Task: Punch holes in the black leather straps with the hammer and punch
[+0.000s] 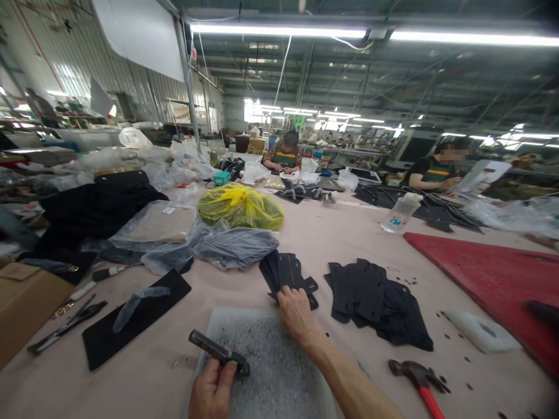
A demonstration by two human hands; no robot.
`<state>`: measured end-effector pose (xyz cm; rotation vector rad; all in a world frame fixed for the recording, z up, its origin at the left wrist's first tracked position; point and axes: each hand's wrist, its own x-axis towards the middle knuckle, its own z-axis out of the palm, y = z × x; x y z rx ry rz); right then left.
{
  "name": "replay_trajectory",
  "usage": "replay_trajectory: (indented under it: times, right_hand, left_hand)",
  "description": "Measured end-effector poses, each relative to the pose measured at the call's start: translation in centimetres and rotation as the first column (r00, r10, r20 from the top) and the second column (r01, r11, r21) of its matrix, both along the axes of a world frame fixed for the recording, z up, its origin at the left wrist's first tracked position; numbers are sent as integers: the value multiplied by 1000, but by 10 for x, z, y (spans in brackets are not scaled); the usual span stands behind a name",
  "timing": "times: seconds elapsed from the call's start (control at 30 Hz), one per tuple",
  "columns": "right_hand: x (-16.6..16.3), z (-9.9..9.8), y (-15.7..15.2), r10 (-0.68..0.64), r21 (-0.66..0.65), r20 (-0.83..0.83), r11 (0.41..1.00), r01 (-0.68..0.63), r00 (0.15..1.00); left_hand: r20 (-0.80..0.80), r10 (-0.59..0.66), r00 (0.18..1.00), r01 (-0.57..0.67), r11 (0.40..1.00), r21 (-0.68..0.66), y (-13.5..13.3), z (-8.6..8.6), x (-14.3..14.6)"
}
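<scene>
My left hand (212, 388) is closed around a dark metal punch tool (218, 351) at the near edge of a grey scarred cutting pad (271, 372). Reaching forward, my right hand (296, 314) grips a small stack of black cut pieces (288, 276) just beyond the pad. To the right of that stack lies a larger heap of black cut pieces (375, 302) on the pinkish table (323, 233).
A red-handled hammer (418, 378) lies at the near right, with a white block (480, 330) and a red board (489, 279) beyond. At the left are a black board (135, 320), tools, a cardboard box (21, 302) and plastic bags. A yellow bag (240, 206) and bottle (399, 214) stand farther back. Two people work across the table.
</scene>
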<state>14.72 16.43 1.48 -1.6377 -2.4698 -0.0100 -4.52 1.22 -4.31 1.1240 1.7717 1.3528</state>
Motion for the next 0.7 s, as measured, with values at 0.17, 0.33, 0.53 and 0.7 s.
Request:
replay_trajectory:
  times: [0.17,0.33,0.53,0.7]
  right_hand:
    - [25,4,-60,95,87,5,992,-95,995]
    - [56,-37,-154,377,325,-87,886,-331,922]
    - [63,-56,-189,295,211,-209,944,-252,932]
    - [61,-30,-190,254,24,-347,965,-263,903]
  left_hand:
    - [-19,-96,995,95,995,-44,1,-3,-8]
    - [-31,-99,995,98,994,-41,-1,9,-6]
    - [-62,-99,993,95,994,-62,-1,20,-2]
    - [-77,-106,991,102,993,-56,-1,20,-2]
